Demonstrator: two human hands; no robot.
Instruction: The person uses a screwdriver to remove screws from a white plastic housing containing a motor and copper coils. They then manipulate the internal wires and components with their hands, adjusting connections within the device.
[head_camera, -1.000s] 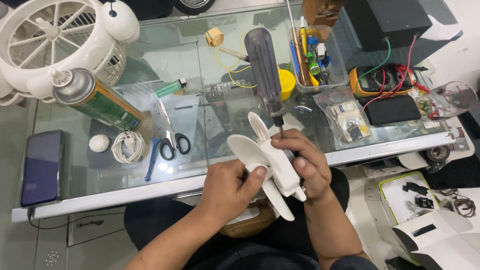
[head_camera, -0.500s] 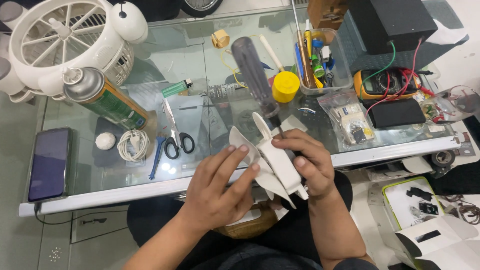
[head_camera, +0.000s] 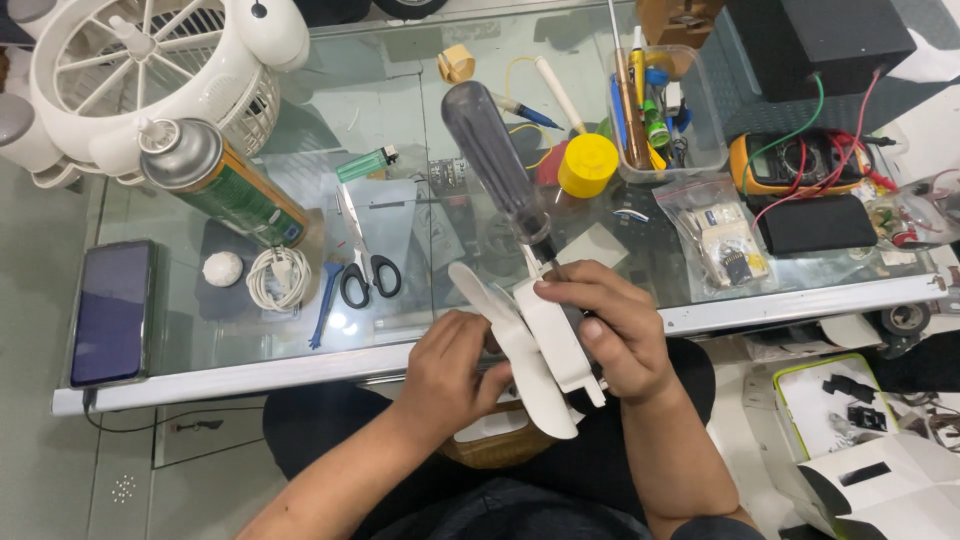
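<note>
I hold a white plastic fan blade (head_camera: 540, 345) over my lap, just in front of the glass table's edge. My left hand (head_camera: 450, 375) grips the blade from the left, fingers curled behind one vane. My right hand (head_camera: 612, 335) wraps around the blade's hub and the shaft of a screwdriver. The screwdriver's dark translucent handle (head_camera: 495, 165) sticks up and leans away over the table. Its tip is hidden between my fingers and the hub.
On the glass table (head_camera: 300, 365) stand a white fan housing (head_camera: 150, 70), a spray can (head_camera: 225, 190), a phone (head_camera: 112, 310), scissors (head_camera: 360, 255), a coiled white cable (head_camera: 278, 278), a yellow cap (head_camera: 587, 165), a bin of tools (head_camera: 665, 110) and a multimeter (head_camera: 790, 160).
My left hand has slid off the blade's face to grip its left side. The blade has turned a little in my hands, and the screwdriver handle leans further left.
</note>
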